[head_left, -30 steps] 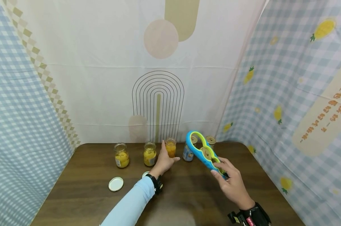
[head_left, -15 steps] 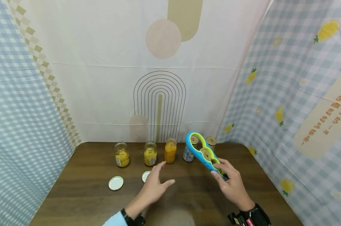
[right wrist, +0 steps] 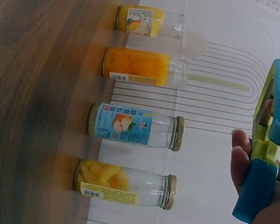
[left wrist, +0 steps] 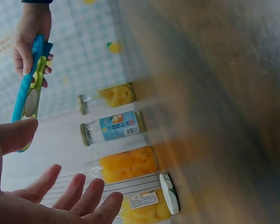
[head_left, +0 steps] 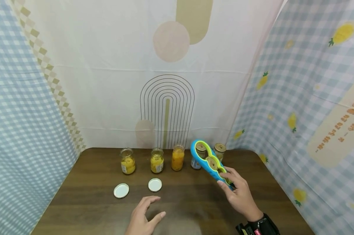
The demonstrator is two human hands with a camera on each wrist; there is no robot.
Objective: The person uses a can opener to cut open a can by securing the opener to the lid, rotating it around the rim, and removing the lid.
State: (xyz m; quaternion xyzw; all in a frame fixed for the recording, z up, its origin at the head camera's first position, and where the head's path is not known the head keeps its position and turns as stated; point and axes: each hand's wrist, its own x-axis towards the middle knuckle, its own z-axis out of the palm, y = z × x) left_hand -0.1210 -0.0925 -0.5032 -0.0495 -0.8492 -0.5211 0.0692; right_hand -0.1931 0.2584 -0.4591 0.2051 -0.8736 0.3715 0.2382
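Observation:
My right hand [head_left: 239,194] grips a blue and lime-green jar opener [head_left: 201,161], held up in front of the two right-hand jars. A gold lid [head_left: 212,163] sits in the opener's middle ring. My left hand [head_left: 143,217] is over the near part of the table, holding nothing, its fingers loosely bent and thumb apart. Beyond it stands a lidless jar of orange fruit [head_left: 177,160]. Right of that jar is a gold-lidded jar with a blue label [right wrist: 123,123], partly hidden behind the opener in the head view. The last gold-lidded jar [right wrist: 105,182] holds pale yellow fruit.
Two lidless jars of yellow fruit, one at the left [head_left: 128,164] and one nearer the middle [head_left: 157,163], stand along the table's back edge. Two lids, white side up, lie in front: one left [head_left: 121,191], one right [head_left: 155,185]. Patterned cloths hang behind the table [head_left: 85,209] and at both sides.
My left hand has drawn back from beside the orange-fruit jar toward the near edge, uncovering that jar and the right-hand white lid. My right hand, with the opener, has barely moved.

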